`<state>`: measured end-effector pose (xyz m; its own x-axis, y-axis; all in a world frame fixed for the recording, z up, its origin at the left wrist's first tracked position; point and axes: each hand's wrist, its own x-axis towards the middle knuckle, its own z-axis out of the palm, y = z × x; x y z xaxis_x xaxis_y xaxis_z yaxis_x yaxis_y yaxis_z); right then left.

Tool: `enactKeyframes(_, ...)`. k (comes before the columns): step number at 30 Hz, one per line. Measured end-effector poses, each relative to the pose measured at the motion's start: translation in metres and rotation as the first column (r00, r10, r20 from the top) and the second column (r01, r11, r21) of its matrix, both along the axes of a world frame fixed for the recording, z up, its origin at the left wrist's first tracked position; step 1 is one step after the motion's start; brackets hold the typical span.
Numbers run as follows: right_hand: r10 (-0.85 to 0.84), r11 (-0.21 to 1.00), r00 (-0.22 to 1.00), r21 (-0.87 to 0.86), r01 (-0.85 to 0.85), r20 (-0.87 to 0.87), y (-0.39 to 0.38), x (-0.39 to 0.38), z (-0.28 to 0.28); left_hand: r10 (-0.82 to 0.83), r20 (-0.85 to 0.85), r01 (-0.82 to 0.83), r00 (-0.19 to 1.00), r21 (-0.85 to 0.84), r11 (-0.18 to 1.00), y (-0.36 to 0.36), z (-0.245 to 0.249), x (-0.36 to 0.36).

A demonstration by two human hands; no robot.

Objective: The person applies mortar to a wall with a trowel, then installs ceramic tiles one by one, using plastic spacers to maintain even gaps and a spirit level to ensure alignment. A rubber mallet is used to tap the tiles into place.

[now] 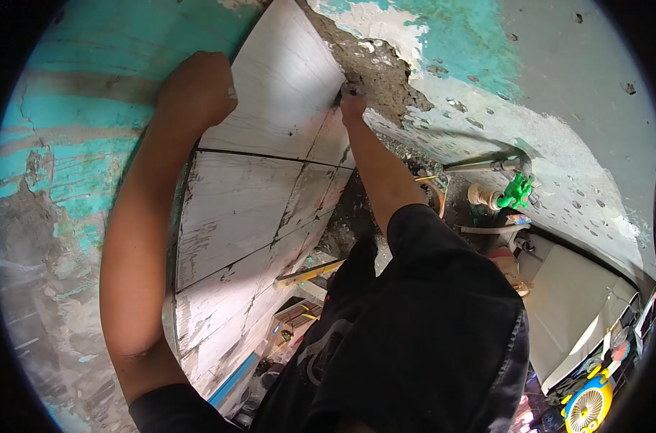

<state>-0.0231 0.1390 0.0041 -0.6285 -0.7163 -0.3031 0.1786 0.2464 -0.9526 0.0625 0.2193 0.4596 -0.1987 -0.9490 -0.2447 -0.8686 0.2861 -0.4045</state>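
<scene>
A large white tile [281, 86] stands against the wall above a row of smeared white tiles [234, 209], with a dark joint between them. My left hand [199, 90] is closed at the tile's left edge, its fingers bent. At the tile's right edge is my right hand [352, 103], closed, near the rough mortar [378, 72] in the corner. What either hand grips, if anything, is too small or hidden to make out.
Turquoise painted wall [82, 137] flanks the tiles on the left. To the right are a green valve [515, 191] on a pipe, a white panel [577, 303] and a yellow fan [588, 410]. A yellow level [310, 273] and a wooden box [293, 317] lie low.
</scene>
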Motion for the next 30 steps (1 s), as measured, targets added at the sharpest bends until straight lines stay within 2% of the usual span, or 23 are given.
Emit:
enactKeyframes(3, 0.096, 0.989, 0.99, -0.126, -0.083, 0.1, -0.003, -0.008, 0.0, -0.011, -0.013, 0.011, 1.0, 0.002, 1.0, 0.002, 0.003, -0.001)
enactKeyframes(4, 0.11, 0.985, 0.991, -0.138, -0.099, 0.074, -0.005, -0.009, 0.004, -0.01, -0.011, 0.01, 1.0, 0.012, 1.0, 0.002, 0.003, -0.002)
enactKeyframes(7, 0.138, 0.989, 0.985, 0.061, -0.132, -0.101, 0.0, -0.013, 0.011, 0.025, -0.02, -0.024, 0.999, 0.033, 0.999, 0.0, 0.001, 0.0)
enactKeyframes(10, 0.149, 0.987, 0.989, 0.06, -0.148, -0.008, -0.017, -0.009, -0.016, -0.01, -0.051, 0.008, 0.999, -0.031, 0.999, 0.003, 0.001, 0.001)
enactKeyframes(13, 0.162, 0.984, 0.986, 0.077, -0.158, -0.047, -0.023, -0.01, -0.031, -0.025, -0.029, 0.025, 0.999, 0.001, 1.0, 0.004, 0.003, -0.001)
enactKeyframes(15, 0.388, 0.921, 0.838, 0.188, -0.34, -0.384, -0.024, -0.018, -0.043, -0.034, -0.062, 0.032, 0.997, -0.019, 0.999, 0.004, 0.002, 0.001)
enactKeyframes(16, 0.445, 0.895, 0.77, 0.236, -0.378, -0.457, -0.024, -0.019, -0.04, -0.038, -0.077, 0.036, 0.996, -0.03, 0.999, 0.004, 0.002, 0.001)
enactKeyframes(17, 0.495, 0.869, 0.693, 0.283, -0.406, -0.525, -0.021, -0.02, -0.029, -0.03, -0.074, 0.029, 0.997, -0.023, 0.999, 0.004, 0.002, 0.001)
enactKeyframes(18, 0.506, 0.862, 0.683, 0.304, -0.405, -0.527, -0.017, -0.022, -0.018, -0.022, -0.072, 0.022, 0.997, -0.014, 1.0, 0.004, 0.003, 0.0)
enactKeyframes(20, 0.585, 0.81, 0.576, 0.393, -0.435, -0.571, -0.018, -0.025, -0.018, -0.017, -0.079, 0.016, 0.997, -0.012, 1.0, 0.003, 0.001, 0.0)
enactKeyframes(21, 0.647, 0.76, 0.47, 0.462, -0.458, -0.6, -0.019, -0.027, -0.019, -0.018, -0.086, 0.016, 0.996, -0.017, 1.0, 0.002, -0.001, 0.002)
enactKeyframes(23, 0.623, 0.782, 0.559, 0.434, -0.447, -0.547, -0.022, -0.025, -0.023, 0.012, -0.054, -0.012, 0.998, -0.009, 1.0, 0.0, 0.0, 0.0)
enactKeyframes(25, 0.397, 0.908, 0.866, 0.266, -0.323, -0.304, -0.023, -0.019, -0.028, 0.071, 0.026, -0.071, 0.997, 0.022, 0.997, 0.0, 0.004, -0.006)
enactKeyframes(27, 0.437, 0.898, 0.615, 0.274, -0.346, -0.657, -0.031, -0.016, -0.073, 0.056, 0.018, -0.056, 0.998, 0.018, 0.998, 0.0, 0.004, -0.006)
enactKeyframes(29, 0.406, 0.911, 0.639, 0.231, -0.343, -0.654, -0.033, -0.017, -0.075, 0.043, 0.007, -0.043, 0.999, 0.019, 0.999, 0.001, 0.005, -0.006)
enactKeyframes(30, 0.369, 0.929, 0.798, 0.184, -0.32, -0.476, -0.035, -0.016, -0.075, 0.038, 0.003, -0.038, 0.999, 0.023, 0.999, 0.001, 0.005, -0.006)
